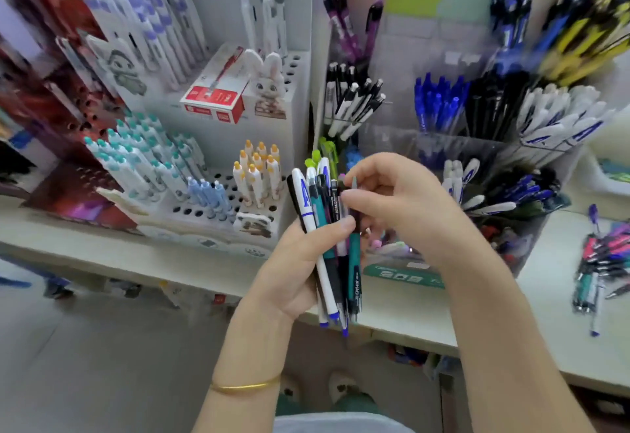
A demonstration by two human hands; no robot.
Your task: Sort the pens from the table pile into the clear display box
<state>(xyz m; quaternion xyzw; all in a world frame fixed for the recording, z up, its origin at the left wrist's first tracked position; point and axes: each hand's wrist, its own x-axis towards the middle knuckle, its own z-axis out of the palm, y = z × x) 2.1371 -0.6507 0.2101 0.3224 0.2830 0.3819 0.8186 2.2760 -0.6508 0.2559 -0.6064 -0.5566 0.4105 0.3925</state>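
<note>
My left hand (296, 269) grips a bundle of pens (327, 228), white, teal and black, held upright in front of the table edge. My right hand (392, 201) is over the top of the bundle, with thumb and fingers pinching a dark pen (354, 204) among them. The clear display box (494, 166) stands just behind my hands, its compartments packed with blue, black and white pens. The table pile of pens (603, 265) lies on the white table at the far right.
White peg-hole display stands (218, 201) with white, teal-capped and orange-capped pens fill the left. A red box (214, 95) sits on one tier. The white table (477, 330) edge runs across below my hands; grey floor lies at lower left.
</note>
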